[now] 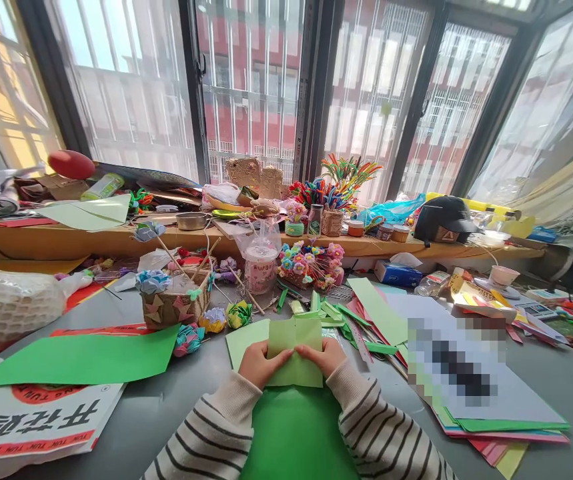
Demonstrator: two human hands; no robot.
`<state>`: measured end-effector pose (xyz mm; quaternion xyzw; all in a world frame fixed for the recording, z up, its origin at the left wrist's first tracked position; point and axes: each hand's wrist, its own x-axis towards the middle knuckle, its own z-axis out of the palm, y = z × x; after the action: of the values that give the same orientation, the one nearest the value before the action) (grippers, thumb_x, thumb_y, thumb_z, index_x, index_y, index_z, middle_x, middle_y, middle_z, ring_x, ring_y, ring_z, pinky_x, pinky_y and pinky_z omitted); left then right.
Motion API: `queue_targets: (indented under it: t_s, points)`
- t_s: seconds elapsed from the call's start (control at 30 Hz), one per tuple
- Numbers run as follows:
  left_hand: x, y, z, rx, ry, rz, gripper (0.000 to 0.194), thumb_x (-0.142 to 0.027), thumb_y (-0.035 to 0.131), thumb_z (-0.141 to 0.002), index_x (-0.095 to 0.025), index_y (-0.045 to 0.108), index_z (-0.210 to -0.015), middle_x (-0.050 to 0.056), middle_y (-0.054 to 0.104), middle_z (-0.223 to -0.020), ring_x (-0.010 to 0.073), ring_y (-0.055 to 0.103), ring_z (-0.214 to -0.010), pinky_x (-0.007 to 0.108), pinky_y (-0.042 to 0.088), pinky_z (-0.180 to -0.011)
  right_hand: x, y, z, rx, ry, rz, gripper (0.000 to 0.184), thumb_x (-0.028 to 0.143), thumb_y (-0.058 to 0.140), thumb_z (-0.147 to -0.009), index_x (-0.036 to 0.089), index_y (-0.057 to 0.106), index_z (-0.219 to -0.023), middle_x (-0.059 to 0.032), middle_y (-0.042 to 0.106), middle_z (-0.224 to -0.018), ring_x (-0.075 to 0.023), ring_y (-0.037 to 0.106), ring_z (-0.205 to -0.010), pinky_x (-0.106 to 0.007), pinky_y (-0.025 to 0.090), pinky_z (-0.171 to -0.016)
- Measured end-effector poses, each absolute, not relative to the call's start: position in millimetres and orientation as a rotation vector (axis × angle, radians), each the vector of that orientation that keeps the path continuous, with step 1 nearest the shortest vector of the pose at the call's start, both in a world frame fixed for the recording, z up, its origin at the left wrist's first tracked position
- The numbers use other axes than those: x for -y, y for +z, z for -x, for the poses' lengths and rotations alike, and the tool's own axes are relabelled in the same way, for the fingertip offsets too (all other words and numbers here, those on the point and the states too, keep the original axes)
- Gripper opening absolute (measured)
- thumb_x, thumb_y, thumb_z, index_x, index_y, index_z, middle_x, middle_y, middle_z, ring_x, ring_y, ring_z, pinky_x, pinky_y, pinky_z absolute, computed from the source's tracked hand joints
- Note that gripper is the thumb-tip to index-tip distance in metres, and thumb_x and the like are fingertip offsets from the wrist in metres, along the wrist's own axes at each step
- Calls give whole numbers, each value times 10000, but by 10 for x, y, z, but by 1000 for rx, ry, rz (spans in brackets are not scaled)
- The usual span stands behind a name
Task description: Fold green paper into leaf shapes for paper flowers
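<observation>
Between both hands is a square of light green paper [296, 370] with crease lines across its middle. My left hand [257, 363] grips its left side, thumb flat on top and the other fingers behind. My right hand [327, 358] holds the right side the same way, and the two thumb tips nearly meet at the centre. Beneath lies a bright green sheet [299, 433] at the table's near edge. Another pale green sheet [246, 340] shows behind my left hand. Just beyond the hands are green paper strips [326, 312].
A cardboard basket [179, 307] with paper flowers stands left of centre. Crochet flowers [311, 263] and a lidded pink cup [260, 267] sit behind. Stacked paper [516, 400] lies right; a green sheet [91, 357] and a printed bag [41, 427] lie left. A cap [443, 220] rests on the ledge.
</observation>
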<state>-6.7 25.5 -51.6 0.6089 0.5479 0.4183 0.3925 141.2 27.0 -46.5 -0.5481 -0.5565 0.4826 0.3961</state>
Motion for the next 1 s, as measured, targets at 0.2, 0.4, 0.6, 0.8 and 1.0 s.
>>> queue_targets:
  t_s: [0.2, 0.4, 0.6, 0.8, 1.0]
  points:
    - [-263, -540, 86, -1387, 1078, -1574, 408, -452, 562, -507, -87, 625, -678, 92, 653, -663, 217, 573, -610, 254, 430, -485, -239, -421, -1379, 1366, 1261, 1371, 212, 324, 588, -554, 126, 598, -630, -51, 631, -639, -164, 570, -573, -235, 430, -510]
    - [-263, -533, 88, -1378, 1086, -1570, 409, -458, 567, -496, -91, 631, -666, 87, 652, -655, 219, 572, -608, 258, 426, -486, -291, -512, -1390, 1343, 1308, 1311, 259, 340, 595, -536, 112, 606, -659, -64, 633, -656, -157, 571, -574, -231, 434, -526]
    - [-274, -529, 94, -1373, 1092, -1490, 438, -454, 585, -468, -78, 625, -690, 98, 654, -680, 223, 570, -611, 270, 431, -494, -328, -591, -1394, 1308, 1287, 1309, 288, 345, 614, -505, 109, 614, -669, -68, 639, -659, -166, 574, -563, -238, 435, -509]
    - [-264, -540, 97, -1407, 1124, -1601, 327, -433, 575, -502, -139, 628, -635, 70, 655, -650, 222, 566, -629, 262, 425, -512, -301, -559, -1388, 1287, 1308, 1316, 254, 342, 622, -495, 127, 613, -630, -49, 637, -624, -171, 575, -565, -246, 439, -516]
    - [-254, -534, 101, -1382, 1144, -1622, 365, -441, 563, -516, -112, 630, -659, 80, 648, -658, 218, 566, -622, 268, 425, -512, -280, -502, -1375, 1273, 1377, 1318, 219, 336, 620, -508, 133, 606, -588, -44, 629, -602, -163, 572, -563, -244, 437, -524]
